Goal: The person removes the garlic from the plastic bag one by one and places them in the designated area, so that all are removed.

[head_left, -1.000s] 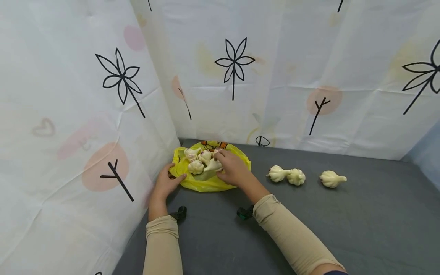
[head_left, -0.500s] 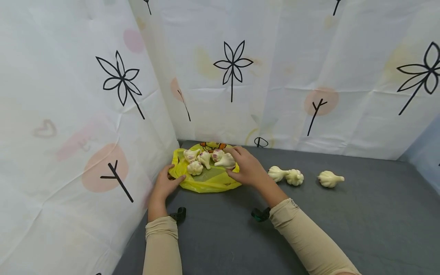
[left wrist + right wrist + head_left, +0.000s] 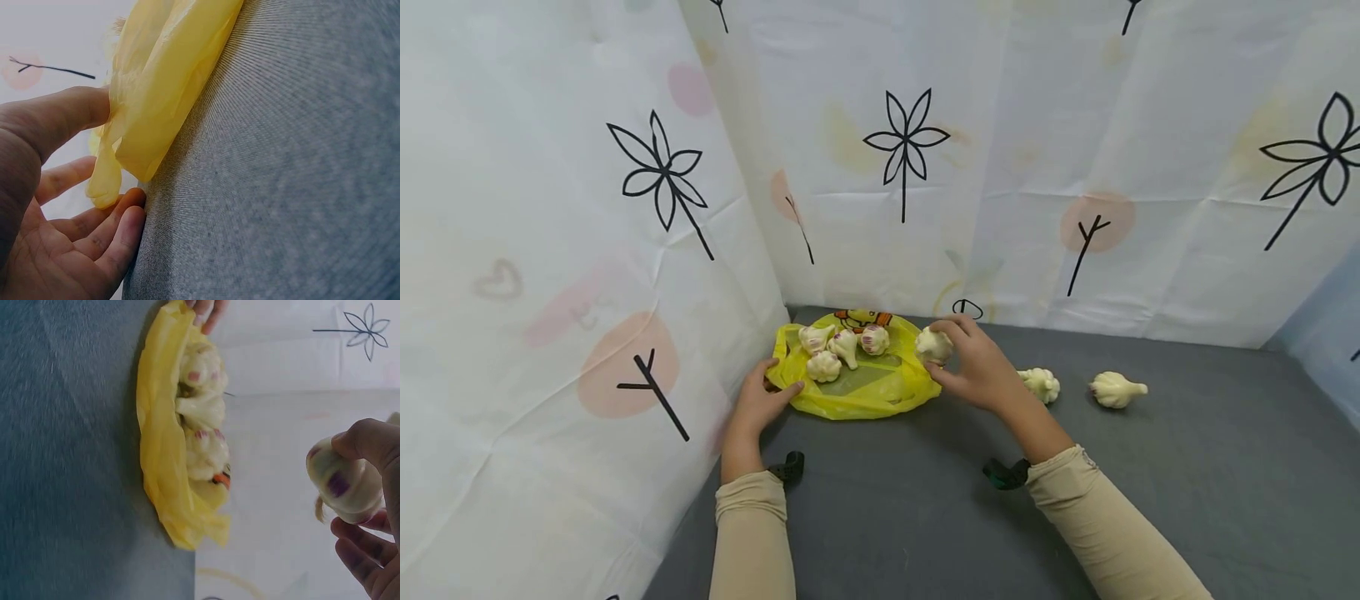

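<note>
My right hand (image 3: 973, 367) pinches a garlic bulb (image 3: 934, 345) between thumb and fingers, raised at the right edge of an open yellow plastic bag (image 3: 850, 405). Purple patches mark this bulb (image 3: 347, 481) in the right wrist view. Inside the bag lie several more garlic bulbs (image 3: 843, 347). At the bag's left edge, my left hand (image 3: 758, 402) holds the rim. The left wrist view has the thumb (image 3: 69, 115) against the yellow plastic (image 3: 169, 94), with the fingers on its far side.
To the right on the grey tabletop (image 3: 925, 533) lie a garlic bulb (image 3: 1041, 385), partly behind my right wrist, and another bulb (image 3: 1117, 389) farther right. White printed cloth (image 3: 1000, 167) stands behind and along the left side.
My right hand has lifted a garlic bulb from the bag and carried it right, to the bag's edge. The left hand has stayed at the rim.
</note>
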Tool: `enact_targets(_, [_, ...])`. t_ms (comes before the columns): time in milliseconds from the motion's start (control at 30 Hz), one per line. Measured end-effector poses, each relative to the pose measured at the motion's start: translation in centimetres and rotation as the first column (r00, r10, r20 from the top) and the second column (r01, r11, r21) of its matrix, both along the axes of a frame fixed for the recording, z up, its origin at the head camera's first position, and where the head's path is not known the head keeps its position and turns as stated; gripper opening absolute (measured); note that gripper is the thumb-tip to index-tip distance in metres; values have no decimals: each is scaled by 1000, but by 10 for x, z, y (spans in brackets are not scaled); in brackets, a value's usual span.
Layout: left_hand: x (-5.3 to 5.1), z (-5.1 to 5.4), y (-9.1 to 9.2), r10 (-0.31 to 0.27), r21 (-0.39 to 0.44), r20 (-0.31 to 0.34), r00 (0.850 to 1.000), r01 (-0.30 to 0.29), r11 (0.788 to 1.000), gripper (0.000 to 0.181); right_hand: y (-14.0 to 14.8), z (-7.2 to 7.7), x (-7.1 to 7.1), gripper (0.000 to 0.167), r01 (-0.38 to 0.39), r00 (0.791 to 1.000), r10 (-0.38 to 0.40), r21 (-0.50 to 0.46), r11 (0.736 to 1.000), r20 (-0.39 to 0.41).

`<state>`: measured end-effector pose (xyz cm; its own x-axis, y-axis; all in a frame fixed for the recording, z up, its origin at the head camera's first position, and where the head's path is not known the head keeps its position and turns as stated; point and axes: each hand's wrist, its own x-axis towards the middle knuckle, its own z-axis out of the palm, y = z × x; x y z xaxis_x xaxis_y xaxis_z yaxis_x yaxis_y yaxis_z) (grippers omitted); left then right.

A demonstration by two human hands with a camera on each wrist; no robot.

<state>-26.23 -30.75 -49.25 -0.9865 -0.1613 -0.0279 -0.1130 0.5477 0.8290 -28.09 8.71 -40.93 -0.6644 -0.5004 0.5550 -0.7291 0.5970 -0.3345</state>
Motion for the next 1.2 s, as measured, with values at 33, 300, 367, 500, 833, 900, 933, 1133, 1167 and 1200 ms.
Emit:
enact_targets(33, [0, 0, 0, 0, -2, -1, 1000, 0, 1000, 83, 4, 0, 1, 51, 12, 1000, -12, -2, 1000, -5])
enact_targets(300, [-1, 1, -1, 2, -3, 1, 1000, -2, 1000, 82, 41, 2, 6, 54, 52, 995, -57, -66, 996, -87])
enact_targets(367, [-1, 1, -1, 1, -5, 2, 1000, -1, 1000, 82, 51, 1, 7, 54, 67, 993, -76, -87, 994, -93])
enact_targets(500, [-1, 1, -1, 4, -8, 9, 1000, -4, 1000, 82, 71, 1, 9, 54, 103, 988, -114, -102, 989, -106])
enact_targets(833, [3, 3, 1, -1, 2, 4, 1000, 1, 1000, 81, 118, -1, 22, 54, 183, 968, -206, -155, 971, -145])
enact_targets(900, [3, 3, 1, -2, 0, -1, 1000, 2, 1000, 81, 128, -3, 24, 56, 211, 962, -234, -159, 964, -143])
enact_targets(933, [3, 2, 0, -3, -1, -3, 1000, 3, 1000, 80, 133, -4, 26, 59, 225, 959, -249, -165, 960, -138])
enact_targets(1133, [2, -1, 0, -4, 0, -9, 1000, 4, 1000, 80, 165, -8, 32, 67, 316, 939, -336, -204, 927, -72])
enact_targets(1167, [2, -1, 0, -5, 5, -11, 1000, 5, 1000, 81, 170, -9, 33, 65, 332, 936, -349, -206, 921, -53])
enact_targets(1200, [2, -1, 0, -5, 9, -13, 1000, 5, 1000, 81, 175, -9, 33, 64, 350, 931, -364, -206, 914, -30])
